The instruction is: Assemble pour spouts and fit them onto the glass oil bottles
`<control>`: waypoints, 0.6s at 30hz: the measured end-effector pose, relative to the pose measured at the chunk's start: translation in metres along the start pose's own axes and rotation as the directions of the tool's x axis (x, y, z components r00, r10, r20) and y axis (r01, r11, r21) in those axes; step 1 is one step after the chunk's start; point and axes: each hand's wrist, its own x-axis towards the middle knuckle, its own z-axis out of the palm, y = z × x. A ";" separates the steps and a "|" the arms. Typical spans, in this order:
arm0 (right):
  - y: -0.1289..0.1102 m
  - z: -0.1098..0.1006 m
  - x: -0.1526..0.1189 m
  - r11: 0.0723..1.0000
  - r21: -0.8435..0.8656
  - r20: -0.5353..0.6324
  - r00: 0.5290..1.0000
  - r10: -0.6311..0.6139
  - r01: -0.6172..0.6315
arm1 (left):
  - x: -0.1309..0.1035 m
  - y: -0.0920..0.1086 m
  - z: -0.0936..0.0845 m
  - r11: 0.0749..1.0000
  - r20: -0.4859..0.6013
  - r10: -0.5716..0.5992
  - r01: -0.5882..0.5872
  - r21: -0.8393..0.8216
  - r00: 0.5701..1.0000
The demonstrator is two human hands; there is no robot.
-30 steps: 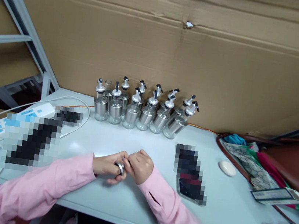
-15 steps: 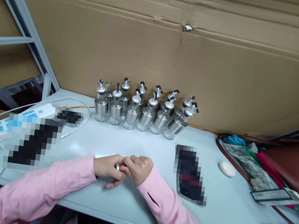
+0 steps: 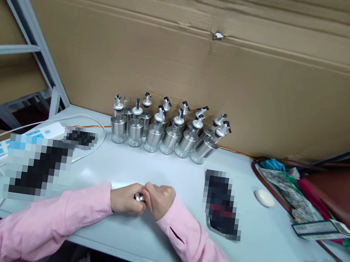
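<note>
Over the near half of the table, my left hand (image 3: 127, 197) is curled round a small silver piece (image 3: 138, 197), most of which the fingers hide. My right hand (image 3: 160, 200) is closed against the same piece, its fingers touching the left ones. Beyond the hands, several glass bottles (image 3: 171, 138) with steel bands stand in two rows. Nearly all carry silver pourer tops (image 3: 160, 113) with black levers. One bottle (image 3: 127, 102) in the back row, at the left, shows a bare glass neck.
A phone (image 3: 221, 204), partly pixelated, lies right of my hands, with a white oval object (image 3: 264, 198) beyond it. At left are a power strip (image 3: 54, 129) and white cables. A cardboard sheet (image 3: 171, 61) stands behind the bottles; a brown bag (image 3: 345, 194) sits at right.
The fingers of my left hand have curled in; one was stretched out below before. More of the silver piece shows between the hands. The bottles have not moved.
</note>
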 end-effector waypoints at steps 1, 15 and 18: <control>0.000 0.000 0.000 1.000 0.007 0.010 1.000 0.004 -0.004 | 0.000 0.000 0.000 1.000 0.000 0.002 -0.002 0.001 1.000; 0.005 -0.002 0.003 0.981 0.096 0.100 0.982 0.160 -0.170 | 0.003 -0.002 0.001 0.998 -0.017 0.020 -0.021 -0.059 1.000; 0.002 -0.009 0.005 0.980 0.147 0.054 0.990 0.127 -0.134 | 0.006 -0.003 -0.003 0.992 -0.071 0.037 -0.045 -0.119 0.997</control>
